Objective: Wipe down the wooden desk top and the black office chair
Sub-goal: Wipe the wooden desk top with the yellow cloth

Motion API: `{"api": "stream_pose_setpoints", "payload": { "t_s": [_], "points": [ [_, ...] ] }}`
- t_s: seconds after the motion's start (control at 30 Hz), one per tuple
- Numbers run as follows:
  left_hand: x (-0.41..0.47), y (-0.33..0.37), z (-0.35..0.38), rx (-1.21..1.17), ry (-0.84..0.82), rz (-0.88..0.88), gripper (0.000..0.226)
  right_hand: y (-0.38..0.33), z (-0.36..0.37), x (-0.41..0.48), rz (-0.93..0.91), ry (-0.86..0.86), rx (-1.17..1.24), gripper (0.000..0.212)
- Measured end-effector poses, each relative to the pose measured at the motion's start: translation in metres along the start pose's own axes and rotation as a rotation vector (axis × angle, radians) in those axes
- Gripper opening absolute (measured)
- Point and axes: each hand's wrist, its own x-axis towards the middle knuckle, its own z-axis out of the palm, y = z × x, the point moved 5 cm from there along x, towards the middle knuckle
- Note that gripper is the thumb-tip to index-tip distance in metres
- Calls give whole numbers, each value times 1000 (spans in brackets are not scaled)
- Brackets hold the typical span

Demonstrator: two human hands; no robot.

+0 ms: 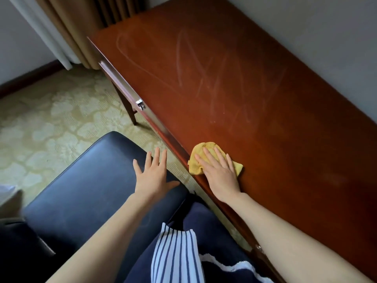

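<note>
Right hand: my right hand lies flat, fingers spread, pressing down on the cloth; it is not gripping it, only holding it against the wood.
Cloth: yellow, bunched up under my right palm and fingers, showing ahead of my fingertips and on both sides of the hand, right by the near edge of the desk.
Left hand: my left hand is open, fingers apart, palm down on the chair, at the seat's corner nearest the desk; it holds nothing.
Hands to each other: side by side and apart, with a strip of carpet and the desk's edge between them.
Desk: reddish-brown wood, running from beside my right arm far ahead of my right hand; pale streaks (smears, I cannot tell of what) cross the top ahead of the cloth.
Drawer front: under the desk's edge, ahead of my left hand, with a small metal lock.
Chair: black padded seat under and behind my left hand, just left of the desk.
Curtain: the tan curtain hangs far ahead of both hands, at the desk's far end.
</note>
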Motion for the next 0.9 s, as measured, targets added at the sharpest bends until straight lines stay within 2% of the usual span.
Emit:
{"api": "stream_pose_setpoints", "payload": {
  "t_s": [0.17, 0.4, 0.5, 0.63, 0.77, 0.9],
  "points": [
    [14, -9, -15, -84, 32, -120, 103, -30, -21, 66, -290, -41, -8, 51],
    [35, -4, -35, -98, 6, -191, 99, -54, -34, 114, -323, -35, 81, 47],
    [47, 6, -43, -161, -3, -150, 89, -45, -36, 95, -322, 43, 186, 46],
    [70, 30, -50, -88, -30, -71, 88, -12, -27, 47, -393, 82, 263, 42],
    [85, 65, -48, 75, -103, -4, 99, 37, -16, -3, -401, 87, 306, 40],
    [94, 88, -43, 225, -123, 2, 122, 96, -11, -41, -241, 157, 292, 42]
  ]
}}
